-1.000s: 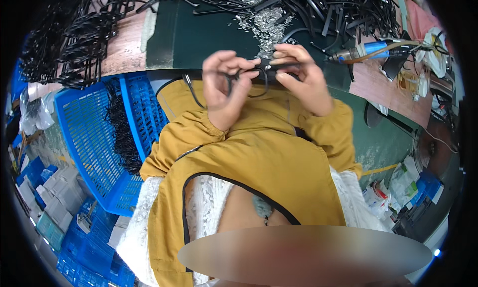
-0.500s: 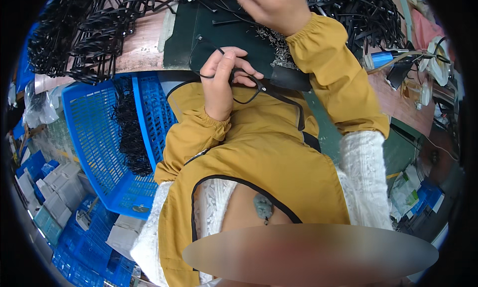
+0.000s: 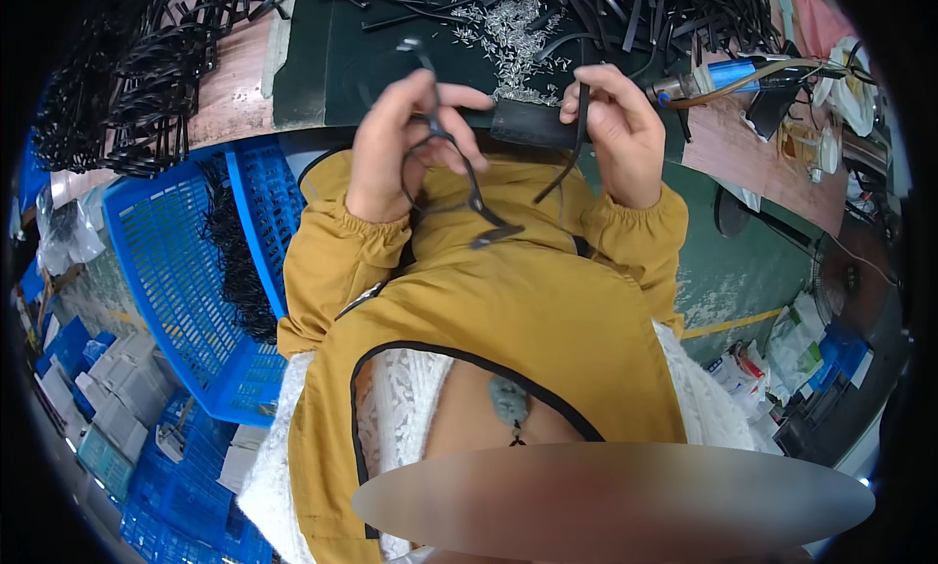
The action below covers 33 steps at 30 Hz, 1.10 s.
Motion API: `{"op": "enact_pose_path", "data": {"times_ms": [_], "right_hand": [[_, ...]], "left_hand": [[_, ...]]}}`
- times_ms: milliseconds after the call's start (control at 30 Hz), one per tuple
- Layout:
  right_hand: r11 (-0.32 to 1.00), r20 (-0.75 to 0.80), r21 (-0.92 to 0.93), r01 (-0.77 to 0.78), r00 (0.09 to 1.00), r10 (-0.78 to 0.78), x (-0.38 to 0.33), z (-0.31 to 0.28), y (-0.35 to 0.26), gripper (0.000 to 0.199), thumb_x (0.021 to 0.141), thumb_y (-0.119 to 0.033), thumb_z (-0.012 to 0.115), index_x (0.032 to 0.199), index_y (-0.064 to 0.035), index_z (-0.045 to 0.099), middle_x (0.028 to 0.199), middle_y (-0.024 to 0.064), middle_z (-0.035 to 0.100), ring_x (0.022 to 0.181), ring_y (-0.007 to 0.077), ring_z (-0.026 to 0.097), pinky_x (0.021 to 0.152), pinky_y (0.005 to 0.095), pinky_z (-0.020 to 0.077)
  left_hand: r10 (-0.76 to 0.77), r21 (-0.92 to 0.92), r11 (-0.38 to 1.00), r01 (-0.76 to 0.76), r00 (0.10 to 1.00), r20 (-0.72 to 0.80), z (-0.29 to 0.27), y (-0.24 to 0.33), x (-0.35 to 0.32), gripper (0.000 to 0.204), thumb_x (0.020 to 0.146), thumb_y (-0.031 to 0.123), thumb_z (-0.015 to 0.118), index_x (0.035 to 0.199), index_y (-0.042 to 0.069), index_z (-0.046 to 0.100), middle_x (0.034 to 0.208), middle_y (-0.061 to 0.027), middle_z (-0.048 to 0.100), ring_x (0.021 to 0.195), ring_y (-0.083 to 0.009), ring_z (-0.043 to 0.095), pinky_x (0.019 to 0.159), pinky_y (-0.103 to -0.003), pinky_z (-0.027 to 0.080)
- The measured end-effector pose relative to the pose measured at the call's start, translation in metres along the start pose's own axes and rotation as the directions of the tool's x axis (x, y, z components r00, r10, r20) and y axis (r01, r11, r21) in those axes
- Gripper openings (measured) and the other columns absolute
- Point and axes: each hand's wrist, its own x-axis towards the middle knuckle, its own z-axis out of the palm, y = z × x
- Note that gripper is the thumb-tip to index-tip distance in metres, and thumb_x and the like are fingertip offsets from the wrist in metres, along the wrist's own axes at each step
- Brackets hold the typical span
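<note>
Over my lap, my left hand (image 3: pixel 386 158) grips a thin black eyeglass frame (image 3: pixel 476 195), blurred by motion. One slim arm of the frame points up past my fingers toward the table, and another part hangs below them. To the right, my right hand (image 3: pixel 630 144) pinches a loose black eyeglass temple (image 3: pixel 561 181) between thumb and fingers, its curved end hanging down. The temple and the frame are apart. On the dark green mat (image 3: pixel 332 65) ahead lies a scatter of tiny silver screws (image 3: pixel 508 51), just beyond my hands.
Loose black temples (image 3: pixel 684 21) are heaped at the back right, beside a blue powered screwdriver (image 3: pixel 728 73). Bundled black frames (image 3: pixel 161 95) pile up at the left of the table. A blue basket (image 3: pixel 166 281) with black pieces stands below, left of my lap.
My right hand has come back from the far side of the table toward my lap, with a black temple in it. My left hand has shifted slightly left, and the eyeglass frame has swung.
</note>
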Motion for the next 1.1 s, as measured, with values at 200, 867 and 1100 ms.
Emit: {"op": "enact_pose_path", "data": {"times_ms": [200, 867, 1100], "right_hand": [[0.981, 0.023, -0.166, 0.102, 0.995, -0.1, -0.01, -0.005, -0.003, 0.024, 0.097, 0.0, 0.064, 0.119, 0.0054, 0.068, 0.112, 0.0087, 0.056, 0.101, 0.0172, 0.061, 0.089, 0.0313, 0.0522], [0.749, 0.115, -0.625, 0.221, 0.975, -0.192, 0.007, 0.002, 0.017, 0.009, 0.085, 0.004, 0.071, 0.094, 0.0047, 0.068, 0.091, 0.0126, 0.066, 0.069, 0.0193, 0.066, 0.061, 0.0284, 0.0544], [0.575, 0.114, -0.705, 0.414, 0.867, -0.484, -0.003, -0.011, -0.013, 0.019, 0.092, 0.003, 0.068, 0.111, 0.0038, 0.069, 0.099, 0.0147, 0.07, 0.084, 0.0191, 0.07, 0.074, 0.0276, 0.0582]], "left_hand": [[-0.497, 0.0, 0.852, 0.524, 0.807, 0.319, 0.036, -0.031, -0.001, 0.049, 0.103, 0.028, 0.044, 0.119, -0.012, 0.068, 0.069, -0.0142, 0.067, 0.06, -0.0237, 0.07, 0.052, -0.023, 0.056], [-0.354, 0.023, 0.933, 0.36, 0.901, 0.25, 0.041, -0.03, 0.002, 0.039, 0.097, 0.013, 0.046, 0.126, -0.006, 0.064, 0.064, -0.01, 0.063, 0.055, -0.0208, 0.066, 0.043, -0.025, 0.034], [-0.193, -0.004, 0.98, 0.2, 0.946, 0.26, 0.037, -0.016, 0.001, 0.05, 0.101, 0.021, 0.048, 0.144, -0.005, 0.053, 0.074, -0.0097, 0.067, 0.058, -0.0176, 0.067, 0.048, -0.021, 0.047]]}}
